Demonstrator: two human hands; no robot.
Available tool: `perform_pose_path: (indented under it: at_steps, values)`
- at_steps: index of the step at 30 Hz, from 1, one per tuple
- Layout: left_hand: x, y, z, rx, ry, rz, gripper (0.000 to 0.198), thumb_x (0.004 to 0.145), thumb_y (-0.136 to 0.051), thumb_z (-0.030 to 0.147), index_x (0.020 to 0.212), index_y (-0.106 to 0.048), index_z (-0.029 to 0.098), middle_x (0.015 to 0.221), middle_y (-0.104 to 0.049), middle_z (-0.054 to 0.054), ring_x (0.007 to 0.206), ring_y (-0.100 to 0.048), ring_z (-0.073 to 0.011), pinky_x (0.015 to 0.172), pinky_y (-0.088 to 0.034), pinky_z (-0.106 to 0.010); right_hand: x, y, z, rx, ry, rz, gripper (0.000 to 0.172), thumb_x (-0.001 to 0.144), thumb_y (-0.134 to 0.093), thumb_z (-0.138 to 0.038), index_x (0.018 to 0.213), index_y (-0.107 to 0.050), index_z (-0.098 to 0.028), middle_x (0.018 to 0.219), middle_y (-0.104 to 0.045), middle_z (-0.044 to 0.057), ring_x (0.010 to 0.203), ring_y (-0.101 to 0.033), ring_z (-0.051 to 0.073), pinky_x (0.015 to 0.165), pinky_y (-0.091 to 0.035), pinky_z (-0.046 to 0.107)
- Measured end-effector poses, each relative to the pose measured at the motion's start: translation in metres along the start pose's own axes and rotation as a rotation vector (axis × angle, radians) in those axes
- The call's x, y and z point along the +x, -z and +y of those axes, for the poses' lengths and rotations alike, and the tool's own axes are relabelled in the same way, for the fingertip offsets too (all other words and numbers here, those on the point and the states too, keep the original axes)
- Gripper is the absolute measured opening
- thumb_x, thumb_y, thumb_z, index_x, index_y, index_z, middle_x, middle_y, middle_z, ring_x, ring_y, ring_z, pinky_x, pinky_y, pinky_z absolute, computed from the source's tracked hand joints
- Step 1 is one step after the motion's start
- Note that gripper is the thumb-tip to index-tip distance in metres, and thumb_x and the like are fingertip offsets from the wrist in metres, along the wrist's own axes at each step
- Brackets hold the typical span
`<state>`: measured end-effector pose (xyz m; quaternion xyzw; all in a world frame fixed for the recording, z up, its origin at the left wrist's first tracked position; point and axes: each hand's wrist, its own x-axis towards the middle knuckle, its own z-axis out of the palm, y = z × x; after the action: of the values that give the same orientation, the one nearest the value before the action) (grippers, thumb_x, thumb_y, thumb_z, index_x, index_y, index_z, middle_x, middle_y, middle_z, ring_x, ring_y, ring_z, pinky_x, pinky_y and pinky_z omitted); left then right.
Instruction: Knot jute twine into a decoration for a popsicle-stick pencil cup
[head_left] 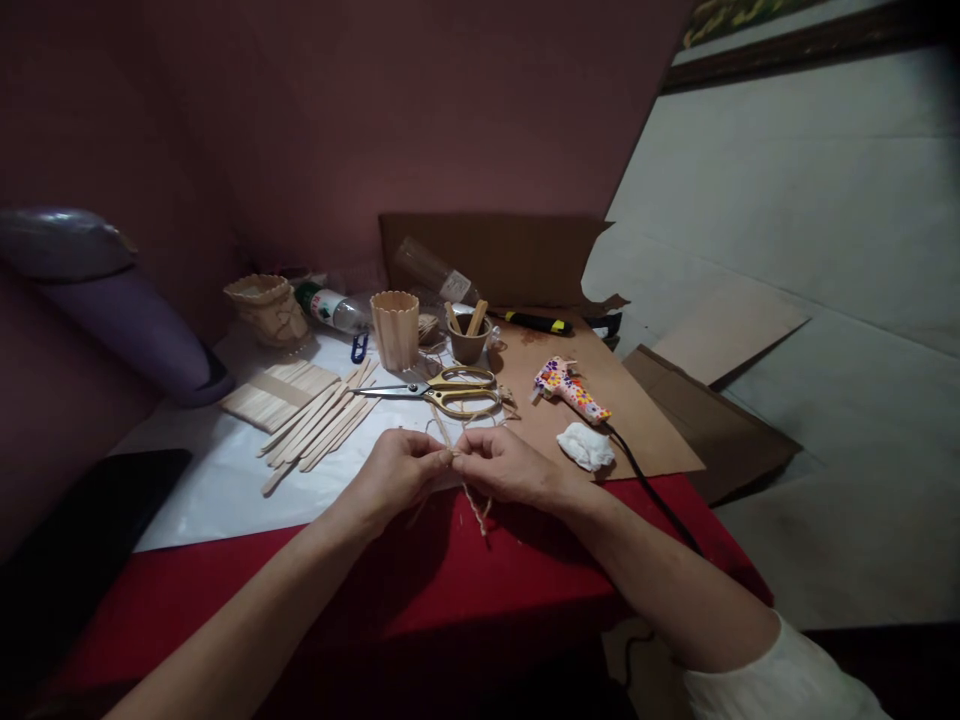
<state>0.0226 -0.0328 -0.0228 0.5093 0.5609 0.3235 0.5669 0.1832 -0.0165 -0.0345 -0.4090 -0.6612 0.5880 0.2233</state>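
My left hand (401, 470) pinches a piece of twine (474, 508) between thumb and fingers. Close beside it, nearly fingertip to fingertip, my right hand (504, 464) pinches the same twine. Its ends hang down over the red cloth, and another part runs up toward the scissors. Gold-handled scissors (457, 392) lie just beyond my fingers, blades pointing left. Loose wooden sticks (319, 428) are spread left of the scissors, next to a banded bundle of sticks (279, 393). A cup made of sticks (395, 330) stands upright behind the scissors.
On the right lie a flowered glue gun (571, 388) with a black cord, a crumpled white tissue (585, 446) and a yellow-black cutter (538, 322) on cardboard. Plastic bottles (334, 307), a twine-wrapped pot (268, 312) and a small pot with sticks (469, 346) stand or lie at the back.
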Motion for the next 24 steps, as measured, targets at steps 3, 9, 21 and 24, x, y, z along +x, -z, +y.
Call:
perform_pose_path:
  at_steps: [3, 9, 21, 24]
  values:
    - [0.000, 0.001, -0.003, 0.047, -0.016, 0.029, 0.020, 0.068, -0.064, 0.031, 0.065, -0.061, 0.012, 0.037, -0.041, 0.007, 0.030, -0.029, -0.0037, 0.032, -0.018, -0.018, -0.002, 0.002, 0.000, -0.083, 0.009, 0.015, 0.017, 0.084, -0.046, -0.031, 0.076, -0.050, -0.017, 0.050, -0.050, -0.003, 0.041, -0.046, 0.008, 0.039, -0.031, 0.018]
    - [-0.004, 0.001, 0.000, -0.042, 0.059, 0.003, 0.020, 0.066, -0.066, 0.031, 0.063, -0.058, 0.013, 0.032, -0.038, 0.008, 0.027, -0.027, -0.0039, 0.031, -0.013, -0.018, -0.004, 0.010, -0.003, -0.345, 0.136, 0.137, 0.016, 0.081, -0.048, -0.024, 0.068, -0.054, -0.016, 0.058, -0.051, -0.001, 0.050, -0.046, 0.009, 0.046, -0.032, 0.020]
    - [-0.001, 0.001, 0.001, -0.154, 0.072, -0.102, 0.019, 0.073, -0.056, 0.020, 0.056, -0.053, 0.013, 0.039, -0.050, 0.002, 0.024, -0.025, -0.0020, 0.028, -0.009, -0.018, -0.023, 0.012, -0.024, -0.699, 0.229, 0.355, 0.018, 0.082, -0.054, -0.029, 0.068, -0.057, -0.018, 0.066, -0.058, 0.003, 0.062, -0.048, 0.014, 0.056, -0.028, 0.026]
    - [-0.003, 0.001, 0.003, -0.257, 0.062, -0.161, 0.018, 0.073, -0.058, 0.020, 0.058, -0.054, 0.011, 0.049, -0.058, -0.001, 0.025, -0.024, -0.0001, 0.028, -0.008, -0.018, -0.035, -0.002, -0.029, -0.817, 0.220, 0.391, 0.019, 0.084, -0.052, -0.029, 0.069, -0.058, -0.019, 0.066, -0.061, 0.005, 0.061, -0.050, 0.015, 0.056, -0.026, 0.028]
